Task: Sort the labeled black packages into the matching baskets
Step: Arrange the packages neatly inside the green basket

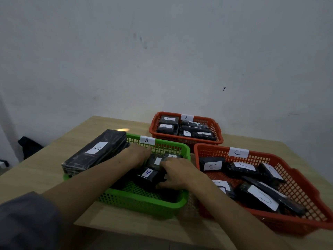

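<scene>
Black packages (151, 175) marked A sit inside the green basket (144, 202), and both hands are right in among them. Right hand (177, 175) lies on top of the small packages, fingers bent over the one whose white label shows an upside-down A, thumb down at its near edge, so it grips that package. Left hand (139, 154) reaches in toward the far side of the basket, fingers curled down against the package behind; whether it truly holds it or only presses on it, I cannot tell. One long A package (96, 152) lies tilted across the basket's left rim, its label facing up.

Out from there, the green basket carries a white A tag (146, 140) on its far wall. Just to its right stands an orange basket (306, 219) tagged C, loaded with black packages lying at odd angles. Behind both, near the wall, a second orange basket (219, 131) tagged B holds its own packages packed in neatly. All three rest on a light wooden table (32, 179). A grey sleeve (27, 221) shows at the lower left.
</scene>
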A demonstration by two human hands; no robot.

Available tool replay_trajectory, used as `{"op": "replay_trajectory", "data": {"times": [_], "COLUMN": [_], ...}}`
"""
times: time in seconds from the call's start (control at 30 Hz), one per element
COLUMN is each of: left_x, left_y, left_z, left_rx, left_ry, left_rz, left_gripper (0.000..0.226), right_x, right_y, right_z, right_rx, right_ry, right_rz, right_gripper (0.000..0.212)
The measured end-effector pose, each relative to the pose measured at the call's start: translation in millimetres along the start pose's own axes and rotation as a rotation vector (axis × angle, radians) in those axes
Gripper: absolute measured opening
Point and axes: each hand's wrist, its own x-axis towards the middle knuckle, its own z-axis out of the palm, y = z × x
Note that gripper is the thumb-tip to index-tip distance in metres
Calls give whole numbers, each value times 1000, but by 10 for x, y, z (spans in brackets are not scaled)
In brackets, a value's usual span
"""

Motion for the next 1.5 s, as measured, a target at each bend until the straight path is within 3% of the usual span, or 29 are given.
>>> {"op": "replay_trajectory", "data": {"times": [0.23, 0.33, 0.57, 0.73, 0.8, 0.93, 1.07, 1.23, 1.4, 1.5], "left_x": [132, 129, 6, -179, -238, -272, -264, -146, -111, -157], "left_y": [-21, -31, -220, -280, -196, -53, -169, -259, -201, -193], "left_z": [44, 58, -206, -383, -327, -157, -208, -336, -361, -311], "left_rx": [-117, -151, -242, -328, -343, -386, -467, -529, -544, -469], "left_ry": [80, 96, -4, -265, -279, -173, -147, 14, -155, -284], "left_rz": [27, 39, -2, 84, 115, 170, 159, 88, 106, 150], "left_gripper": [58, 68, 81, 85, 79, 48, 39, 30, 65, 68], "right_x": [-10, 10, 101, 104, 99, 46, -38, -107, -136, -118], "right_y": [-68, -137, -252, -215, -226, -235, -164, -60, -6, -2], "right_z": [6, -1, 3, -47, -63, -94, -222, -302, -217, -209], "right_rx": [-54, -13, 29, 117, 53, -7, -66, 10, -11, -23], "right_ry": [-66, -85, -106, -101, -139, -162, -285, -297, -272, -284], "right_rz": [46, 108, 141, 167, 165, 156, 142, 150, 109, 109], "right_gripper": [80, 86, 76, 66, 69, 73, 77, 48, 42, 40]}}
